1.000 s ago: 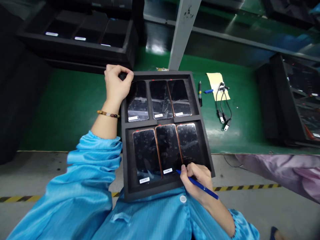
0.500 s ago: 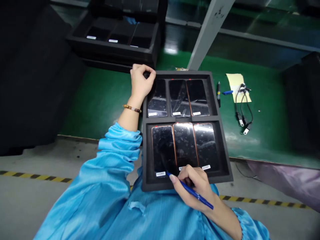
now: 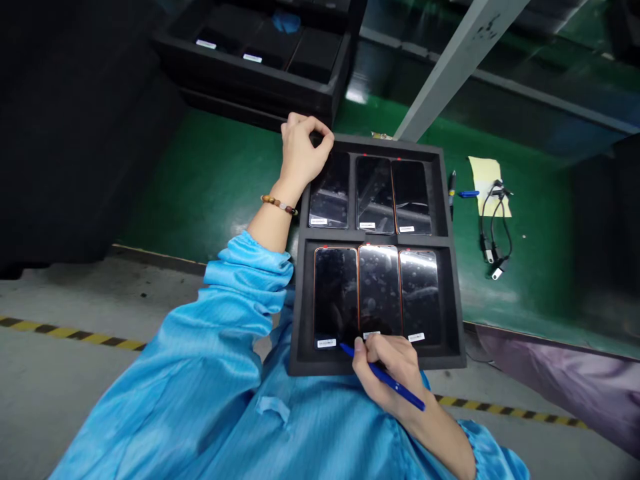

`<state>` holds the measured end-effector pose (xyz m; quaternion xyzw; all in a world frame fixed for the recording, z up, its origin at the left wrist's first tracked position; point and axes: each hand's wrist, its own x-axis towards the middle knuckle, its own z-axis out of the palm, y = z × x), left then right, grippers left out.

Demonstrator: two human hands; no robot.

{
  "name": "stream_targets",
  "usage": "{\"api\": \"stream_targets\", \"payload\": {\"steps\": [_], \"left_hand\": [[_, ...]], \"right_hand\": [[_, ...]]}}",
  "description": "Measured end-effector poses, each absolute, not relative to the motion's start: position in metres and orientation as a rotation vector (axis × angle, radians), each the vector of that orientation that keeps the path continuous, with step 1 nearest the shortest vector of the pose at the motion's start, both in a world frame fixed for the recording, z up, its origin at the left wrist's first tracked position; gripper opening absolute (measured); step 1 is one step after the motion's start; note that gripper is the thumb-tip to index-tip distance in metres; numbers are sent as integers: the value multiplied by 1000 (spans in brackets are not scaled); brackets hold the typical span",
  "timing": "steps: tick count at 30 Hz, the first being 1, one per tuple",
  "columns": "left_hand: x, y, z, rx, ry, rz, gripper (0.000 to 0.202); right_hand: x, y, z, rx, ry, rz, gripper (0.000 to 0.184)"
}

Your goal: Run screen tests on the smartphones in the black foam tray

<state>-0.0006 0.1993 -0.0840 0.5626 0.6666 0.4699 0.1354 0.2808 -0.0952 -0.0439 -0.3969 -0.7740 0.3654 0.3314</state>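
A black foam tray [image 3: 320,367] with two rows of phones sits in front of me, its near edge against my body. My left hand [image 3: 304,152] is closed on the tray's far left corner, thumb and fingers pinched at the rim. My right hand [image 3: 393,365] grips a blue pen [image 3: 400,389]. The pen's tip is by the lower right corner of the near-left phone [image 3: 336,297], beside its white label [image 3: 327,343]. My right fingers partly cover the bottom of the near-middle phone [image 3: 379,287]. Red tabs show at the tops of several phones.
Another black tray of phones [image 3: 315,57] stands behind on the green table [image 3: 235,153], with a blue item in it. A grey post [image 3: 450,73] rises behind my tray. To the right lie a dark pen [image 3: 452,190], a blue cap-like piece [image 3: 469,194], yellow paper [image 3: 483,173] and black cables [image 3: 493,230].
The view has shifted, so the tray and my left hand sit further right in the picture. My right hand still holds the pen by the near-left phone's label; both grips look the same.
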Motion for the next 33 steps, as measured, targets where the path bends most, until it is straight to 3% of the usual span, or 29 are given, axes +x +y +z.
{"api": "stream_targets", "payload": {"steps": [23, 26, 30, 33], "left_hand": [[-4, 203, -85, 1676, 1982, 1311, 9], [0, 186, -74, 1727, 1994, 1261, 10], [8, 121, -59, 1844, 1862, 1185, 29], [14, 62, -50, 1979, 1837, 1032, 34]], "right_hand": [[287, -91, -34, -1090, -1889, 1003, 40], [324, -51, -29, -1275, -1748, 766, 29], [417, 32, -32, -1542, -1762, 313, 12], [464, 74, -42, -1680, -1950, 183, 34]]}}
